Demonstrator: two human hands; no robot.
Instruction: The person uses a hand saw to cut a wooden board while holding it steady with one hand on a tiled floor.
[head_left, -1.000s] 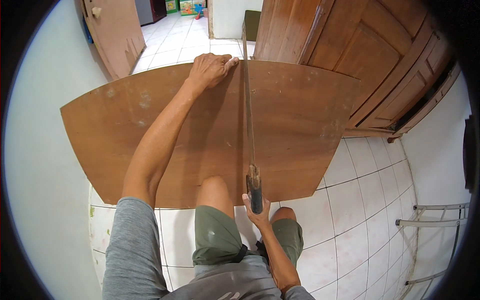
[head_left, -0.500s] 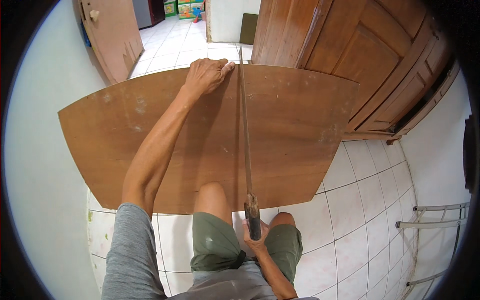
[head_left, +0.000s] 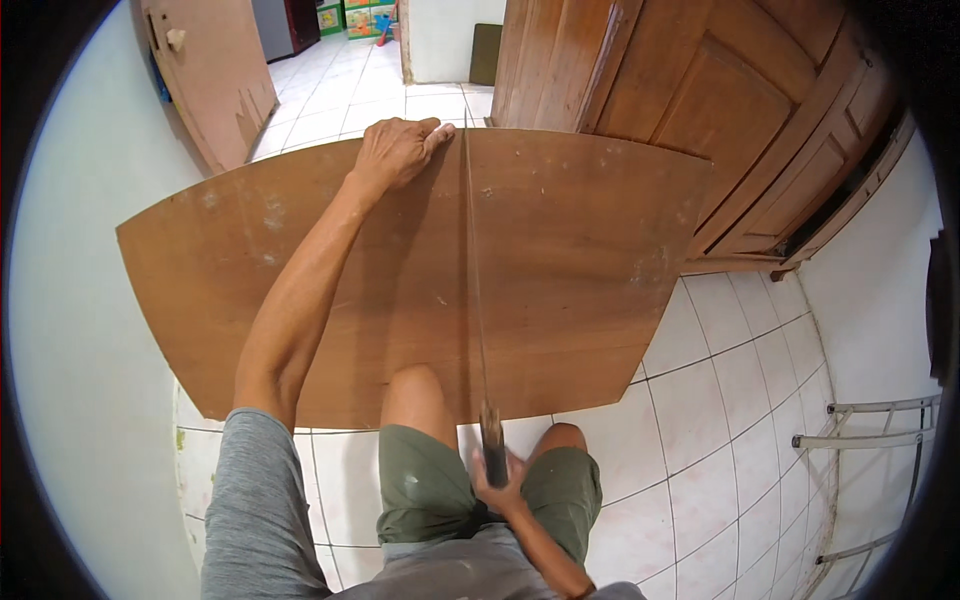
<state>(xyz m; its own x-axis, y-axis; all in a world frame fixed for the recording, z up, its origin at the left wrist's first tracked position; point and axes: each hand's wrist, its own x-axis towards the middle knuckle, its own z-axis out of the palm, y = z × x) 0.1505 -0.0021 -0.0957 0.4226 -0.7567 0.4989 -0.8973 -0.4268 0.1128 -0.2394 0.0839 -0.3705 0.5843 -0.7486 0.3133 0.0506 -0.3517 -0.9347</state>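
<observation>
Plywood sheet lies under flat left hand; right hand grips saw at its near edge.

board: mid brown, faint wood grain, pale whitish scuffs near its far edge and left end
saw: grey metal blade, dark handle at the board's near edge
floor: white square tiles with thin dark grout lines, right of the board
doors: reddish-brown panelled wood, behind the board
shorts: olive green with pale smudges
sleeve: heather grey
wall: plain white, left of the board
</observation>
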